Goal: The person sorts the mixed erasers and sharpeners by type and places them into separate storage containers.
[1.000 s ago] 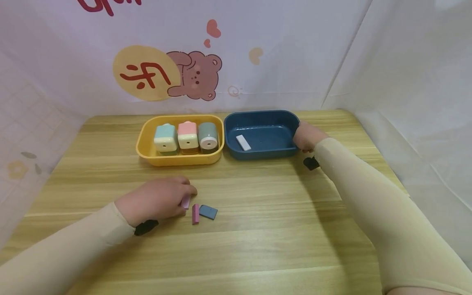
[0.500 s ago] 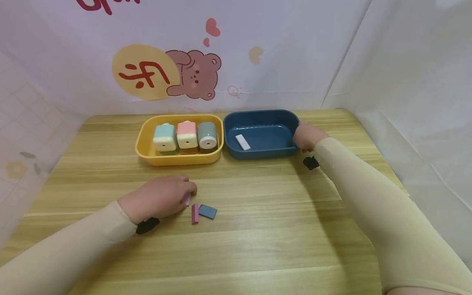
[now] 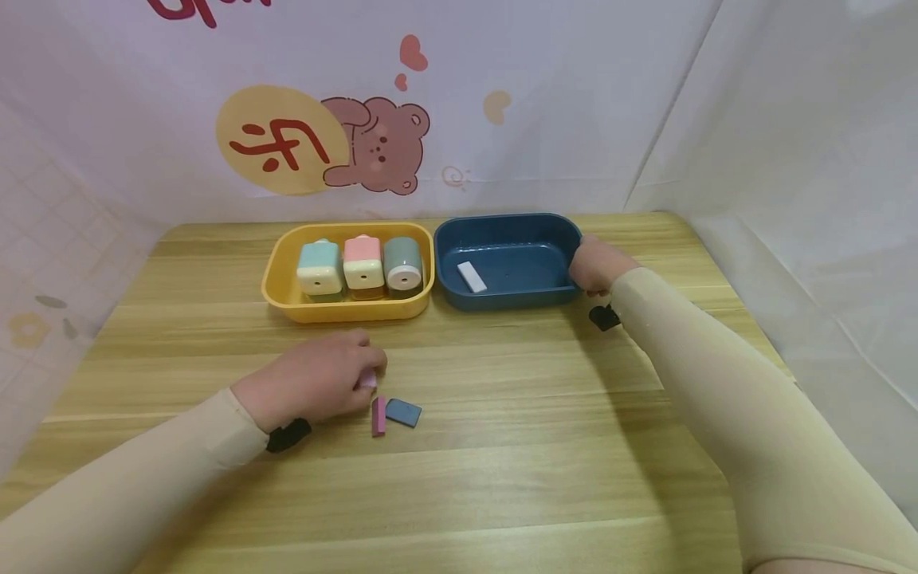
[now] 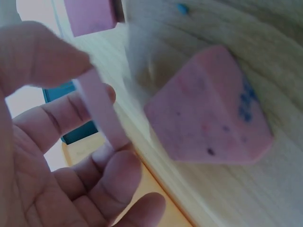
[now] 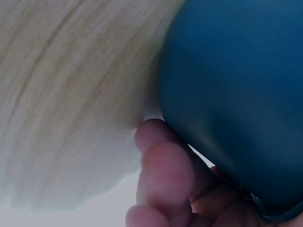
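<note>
My left hand [image 3: 311, 379] pinches a pale pink eraser [image 3: 367, 379] between thumb and fingers, close over the table. In the left wrist view the held eraser [image 4: 102, 109] stands on edge, and a faceted pink eraser [image 4: 203, 113] with blue marks lies below the hand; the hand hides it in the head view. To the right of the hand are a darker pink eraser [image 3: 378, 416] and a grey-blue eraser [image 3: 404, 412]. My right hand [image 3: 601, 263] grips the right end of a dark blue bin [image 3: 495, 301], its fingers against the outer wall [image 5: 227, 94]. A white eraser [image 3: 471, 277] lies inside.
Left of the blue bin and right beside it stands a yellow bin [image 3: 351, 312]. It holds a teal-topped pencil sharpener [image 3: 320, 267], a pink-topped one and a grey-green one. Behind the wooden table [image 3: 502, 478] hangs a white printed cloth [image 3: 559, 143].
My left hand has moved slightly up and away from the darker pink and grey-blue erasers, carrying the pale pink eraser. My right hand stays on the blue bin.
</note>
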`<state>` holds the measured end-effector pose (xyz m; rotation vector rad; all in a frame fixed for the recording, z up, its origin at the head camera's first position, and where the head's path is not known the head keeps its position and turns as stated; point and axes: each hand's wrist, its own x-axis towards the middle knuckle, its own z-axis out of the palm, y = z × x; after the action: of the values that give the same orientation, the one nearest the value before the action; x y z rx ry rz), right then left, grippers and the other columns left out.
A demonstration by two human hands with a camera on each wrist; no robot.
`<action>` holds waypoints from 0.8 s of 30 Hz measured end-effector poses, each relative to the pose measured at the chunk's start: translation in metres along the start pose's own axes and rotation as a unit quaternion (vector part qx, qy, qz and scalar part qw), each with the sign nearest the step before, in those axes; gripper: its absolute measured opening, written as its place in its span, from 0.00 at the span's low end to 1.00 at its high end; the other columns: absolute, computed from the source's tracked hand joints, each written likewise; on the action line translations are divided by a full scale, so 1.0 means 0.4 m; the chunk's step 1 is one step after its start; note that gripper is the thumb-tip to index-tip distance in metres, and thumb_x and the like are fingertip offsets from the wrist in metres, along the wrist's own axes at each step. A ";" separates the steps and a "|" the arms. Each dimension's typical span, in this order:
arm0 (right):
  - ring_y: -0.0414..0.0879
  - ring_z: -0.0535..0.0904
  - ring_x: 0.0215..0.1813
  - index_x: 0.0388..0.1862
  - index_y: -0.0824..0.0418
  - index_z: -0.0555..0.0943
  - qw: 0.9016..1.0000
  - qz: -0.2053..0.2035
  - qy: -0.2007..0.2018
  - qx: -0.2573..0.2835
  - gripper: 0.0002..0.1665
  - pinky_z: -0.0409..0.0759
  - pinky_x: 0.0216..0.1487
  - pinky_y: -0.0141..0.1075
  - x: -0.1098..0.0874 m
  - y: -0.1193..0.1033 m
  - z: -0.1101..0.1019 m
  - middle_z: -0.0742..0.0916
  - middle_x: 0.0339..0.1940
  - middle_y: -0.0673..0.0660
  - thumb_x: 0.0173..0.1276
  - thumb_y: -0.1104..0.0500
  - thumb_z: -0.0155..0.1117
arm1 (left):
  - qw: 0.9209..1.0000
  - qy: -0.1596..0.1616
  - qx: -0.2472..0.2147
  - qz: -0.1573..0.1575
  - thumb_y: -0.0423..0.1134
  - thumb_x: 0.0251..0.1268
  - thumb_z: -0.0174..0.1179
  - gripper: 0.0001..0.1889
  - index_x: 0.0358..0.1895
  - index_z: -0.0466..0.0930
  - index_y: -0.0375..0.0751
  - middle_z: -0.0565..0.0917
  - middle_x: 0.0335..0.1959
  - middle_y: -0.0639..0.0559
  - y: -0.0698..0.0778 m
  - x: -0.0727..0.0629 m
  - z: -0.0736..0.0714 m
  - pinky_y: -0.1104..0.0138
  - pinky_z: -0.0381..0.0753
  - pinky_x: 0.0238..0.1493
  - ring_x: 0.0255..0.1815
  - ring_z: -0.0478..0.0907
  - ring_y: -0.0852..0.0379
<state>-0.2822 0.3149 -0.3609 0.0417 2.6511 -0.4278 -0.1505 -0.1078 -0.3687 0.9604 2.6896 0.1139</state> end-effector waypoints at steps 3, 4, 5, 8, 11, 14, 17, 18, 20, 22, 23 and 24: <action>0.43 0.70 0.15 0.72 0.79 0.54 1.000 0.000 0.000 0.002 0.35 0.69 0.17 0.32 0.000 0.001 0.000 0.80 0.19 0.57 0.65 0.70 0.42 | 1.000 0.008 -0.009 -0.001 0.47 0.70 0.64 0.08 0.47 0.85 0.53 0.74 0.34 0.55 0.001 0.001 -0.001 0.65 0.72 0.35 0.33 0.71 0.58; 0.43 0.69 0.15 0.71 0.79 0.54 1.000 -0.001 0.001 0.002 0.35 0.69 0.17 0.31 0.000 0.001 0.000 0.80 0.19 0.57 0.65 0.70 0.42 | 1.000 0.009 -0.012 -0.001 0.47 0.71 0.63 0.07 0.46 0.85 0.54 0.74 0.34 0.55 0.001 0.001 -0.001 0.65 0.72 0.34 0.33 0.71 0.58; 0.43 0.69 0.15 0.71 0.79 0.55 1.000 -0.001 0.001 0.002 0.35 0.68 0.17 0.31 0.000 0.001 0.000 0.80 0.19 0.57 0.65 0.70 0.42 | 1.000 0.011 -0.016 -0.002 0.47 0.71 0.62 0.07 0.46 0.84 0.54 0.74 0.34 0.55 0.001 0.002 -0.001 0.65 0.71 0.34 0.33 0.71 0.58; 0.43 0.69 0.15 0.70 0.78 0.55 1.000 0.001 0.001 0.003 0.34 0.68 0.17 0.31 -0.002 0.000 0.000 0.80 0.19 0.57 0.65 0.70 0.42 | 1.000 0.018 -0.026 -0.005 0.48 0.74 0.59 0.07 0.45 0.83 0.54 0.73 0.34 0.54 0.002 0.003 -0.001 0.65 0.71 0.33 0.33 0.70 0.58; 0.43 0.68 0.15 0.70 0.79 0.55 1.000 0.002 -0.003 -0.008 0.34 0.68 0.18 0.31 -0.002 -0.002 -0.001 0.78 0.18 0.56 0.66 0.70 0.42 | 0.999 0.029 -0.032 0.000 0.48 0.76 0.57 0.07 0.44 0.82 0.54 0.73 0.34 0.54 0.003 0.003 -0.001 0.65 0.70 0.34 0.33 0.70 0.58; 0.42 0.67 0.15 0.71 0.81 0.54 1.000 0.001 -0.008 -0.020 0.34 0.67 0.18 0.31 -0.003 -0.005 -0.002 0.77 0.17 0.55 0.67 0.70 0.41 | 0.998 0.043 -0.036 0.009 0.49 0.77 0.57 0.07 0.40 0.80 0.53 0.72 0.33 0.55 0.001 0.004 0.001 0.64 0.70 0.35 0.32 0.69 0.58; 0.42 0.66 0.14 0.72 0.82 0.52 1.000 0.005 -0.012 -0.024 0.35 0.66 0.18 0.31 -0.004 -0.008 -0.004 0.77 0.16 0.54 0.68 0.69 0.40 | 0.998 0.052 -0.041 0.016 0.49 0.77 0.57 0.08 0.37 0.78 0.53 0.72 0.31 0.55 0.000 0.005 0.003 0.64 0.69 0.35 0.32 0.69 0.58; 0.42 0.66 0.14 0.73 0.82 0.52 1.000 0.006 -0.013 -0.023 0.35 0.66 0.18 0.31 -0.004 -0.008 -0.004 0.77 0.15 0.54 0.68 0.69 0.40 | 0.998 0.053 -0.042 0.017 0.49 0.77 0.57 0.09 0.36 0.77 0.54 0.72 0.31 0.55 0.000 0.006 0.002 0.64 0.69 0.36 0.32 0.69 0.58; 0.42 0.66 0.14 0.74 0.82 0.50 1.000 0.008 -0.013 -0.023 0.36 0.66 0.19 0.31 -0.005 -0.009 -0.005 0.77 0.15 0.53 0.69 0.69 0.40 | 0.997 0.053 -0.045 0.017 0.50 0.78 0.56 0.10 0.34 0.76 0.55 0.72 0.31 0.56 0.001 0.007 0.001 0.64 0.70 0.37 0.33 0.70 0.59; 0.42 0.66 0.15 0.74 0.82 0.50 1.000 0.010 -0.013 -0.022 0.36 0.66 0.19 0.31 -0.005 -0.010 -0.005 0.77 0.15 0.54 0.69 0.68 0.40 | 0.998 0.050 -0.046 0.016 0.52 0.78 0.56 0.11 0.34 0.76 0.56 0.73 0.30 0.58 0.001 0.008 0.001 0.64 0.71 0.39 0.34 0.71 0.59; 0.42 0.67 0.15 0.74 0.82 0.50 1.000 0.010 -0.013 -0.022 0.36 0.66 0.19 0.31 -0.005 -0.010 -0.005 0.77 0.15 0.54 0.69 0.68 0.40 | 0.998 0.047 -0.046 0.014 0.53 0.78 0.56 0.12 0.33 0.75 0.56 0.73 0.30 0.58 0.002 0.009 0.000 0.64 0.71 0.39 0.34 0.71 0.60; 0.43 0.67 0.15 0.75 0.82 0.50 1.000 0.011 -0.012 -0.022 0.36 0.67 0.19 0.31 -0.005 -0.010 -0.005 0.78 0.15 0.54 0.70 0.68 0.40 | 0.998 0.045 -0.047 0.012 0.53 0.79 0.56 0.12 0.34 0.75 0.56 0.73 0.29 0.59 0.002 0.010 -0.001 0.64 0.72 0.39 0.33 0.72 0.60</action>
<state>-0.2814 0.3118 -0.3572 0.0507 2.6323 -0.3608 -0.1530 -0.1045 -0.3690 0.9828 2.7266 0.2923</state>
